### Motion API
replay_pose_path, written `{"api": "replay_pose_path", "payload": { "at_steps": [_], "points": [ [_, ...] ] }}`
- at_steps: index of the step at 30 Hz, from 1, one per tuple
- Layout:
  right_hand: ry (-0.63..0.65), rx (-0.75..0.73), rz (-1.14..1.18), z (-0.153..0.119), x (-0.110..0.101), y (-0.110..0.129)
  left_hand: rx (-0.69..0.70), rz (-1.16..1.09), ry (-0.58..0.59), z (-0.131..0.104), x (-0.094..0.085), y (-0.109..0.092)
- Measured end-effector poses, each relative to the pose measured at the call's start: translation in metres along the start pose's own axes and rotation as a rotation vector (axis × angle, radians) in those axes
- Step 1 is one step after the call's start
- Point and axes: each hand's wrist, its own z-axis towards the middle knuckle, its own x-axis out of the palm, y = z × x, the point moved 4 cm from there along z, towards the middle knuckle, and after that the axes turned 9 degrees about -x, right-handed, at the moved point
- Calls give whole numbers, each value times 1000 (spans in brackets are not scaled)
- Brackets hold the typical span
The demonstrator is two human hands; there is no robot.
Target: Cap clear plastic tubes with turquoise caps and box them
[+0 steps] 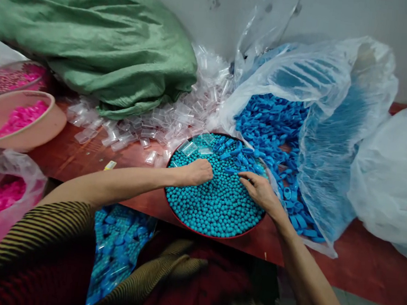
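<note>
A round red-rimmed tray [217, 236] holds many small turquoise balls [216, 210], with blue plastic pieces [239, 154] heaped at its far right and a few clear plastic sleeves [189, 148] at its far left. Over the balls, my left hand [200, 172] is closed in a fist, and whatever it may hold is hidden. My right hand [259, 189] reaches in from the right side of the tray. Its thumb and forefinger come together at the end of one blue plastic piece [231, 171], seemingly pinching it.
Clear sleeves [178, 117] lie heaped behind the tray, beside a green sack [109, 44]. An open plastic bag [331, 159] spills blue pieces on the right. Pink pieces fill a basin [49, 125] and a bag [27, 170] at left. Below the table edge sits a blue-filled bag [120, 249].
</note>
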Motion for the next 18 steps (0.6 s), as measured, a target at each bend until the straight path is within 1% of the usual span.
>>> {"api": "replay_pose_path", "payload": {
  "at_steps": [3,5,9,10,12,15,18],
  "points": [
    [1,0,-9,-3,-1,0,-17,-49,76,17,9,-16],
    [-10,10,-5,-4,0,-3,-69,-67,116,24,15,-22],
    [-32,12,7,-6,10,-7,-262,-274,73,24,20,-21],
    [-26,5,2,-6,13,-7,-287,-324,79,22,22,-21],
    [-1,-15,-28,-7,20,-5,-313,-368,130,20,24,-20],
    [-5,-22,-154,-6,20,2,-382,-374,186,20,24,-19],
    [-19,29,-381,2,10,11,-427,-390,178,18,21,-19]
  ]
}}
